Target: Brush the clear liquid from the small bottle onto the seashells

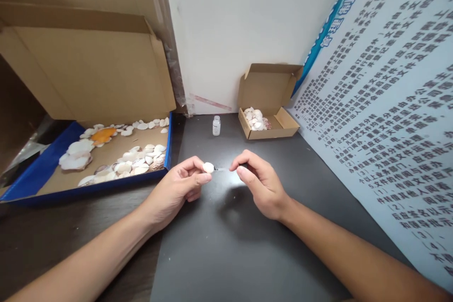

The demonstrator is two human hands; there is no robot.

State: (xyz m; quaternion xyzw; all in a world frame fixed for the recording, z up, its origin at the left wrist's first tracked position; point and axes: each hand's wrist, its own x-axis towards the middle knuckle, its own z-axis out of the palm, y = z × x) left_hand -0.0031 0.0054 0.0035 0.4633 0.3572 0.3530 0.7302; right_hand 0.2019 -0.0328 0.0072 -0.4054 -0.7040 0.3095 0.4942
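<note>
two-handed work at a dark surface [198, 255], head view, near to far. both bare forearms reached in from the lower corners, the left one passing over a brown wood-grained area [106, 231] beside the dark grey part. the left hand [180, 184] gripped a small white shell [208, 167] between its thumb and index finger, above the surface and near the middle of the view. the right hand [265, 191] faced it, its fingers closed on the dark handle of a slim applicator [243, 165]; the pale stem pointed left, and its dark tip lay at the shell's edge (whether the two touched could not be told). a soft shadow fell below the right hand.

left of the hands stood a blue-edged cardboard box [58, 144] with its lid raised. it held many pale shells [139, 163], mostly along the near and far sides, with larger white ones toward the left and an orange shell [103, 136] near the far side. beyond the hands, a small clear bottle [216, 126] with a pale label stood upright. to its right, a smaller open cardboard box [274, 133] held a heap of whitish shells [255, 119] in its left part. a white panel [230, 23] rose behind, and a sheet of printed characters [389, 104] lined the right side.
</note>
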